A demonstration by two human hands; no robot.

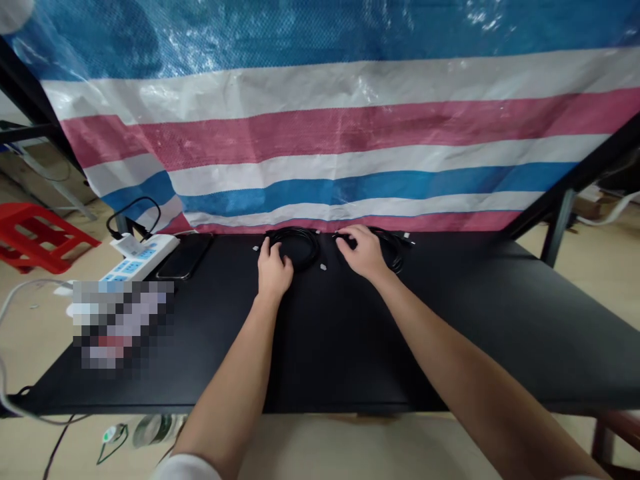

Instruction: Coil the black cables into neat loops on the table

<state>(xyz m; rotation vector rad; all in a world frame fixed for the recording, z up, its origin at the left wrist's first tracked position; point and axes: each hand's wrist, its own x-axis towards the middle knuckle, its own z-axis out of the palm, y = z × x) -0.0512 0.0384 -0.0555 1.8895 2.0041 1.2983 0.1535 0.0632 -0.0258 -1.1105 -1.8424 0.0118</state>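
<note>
Head view: the left hand (274, 270) rests on the far part of the black worktop (350, 347). Its fingers lie on the near-left rim of the left coil (306, 248), a flat ring of black cable. Whether they pinch the cable or only lie on it cannot be told. That coil sits just beyond the hand and to its right, with small pale plug ends beside it.

The right hand (363, 253) is palm down, fingers spread and released, over the left part of the right coil (396, 253); the rest of that coil shows to the hand's right. The two coils lie side by side, near each other.

Left of the left hand lies a dark phone (184, 257), with a white power strip (143, 257) just left of it. Beyond both hands hangs a striped tarp (350, 133), and far to the left a red stool (35, 233) stands on the floor
</note>
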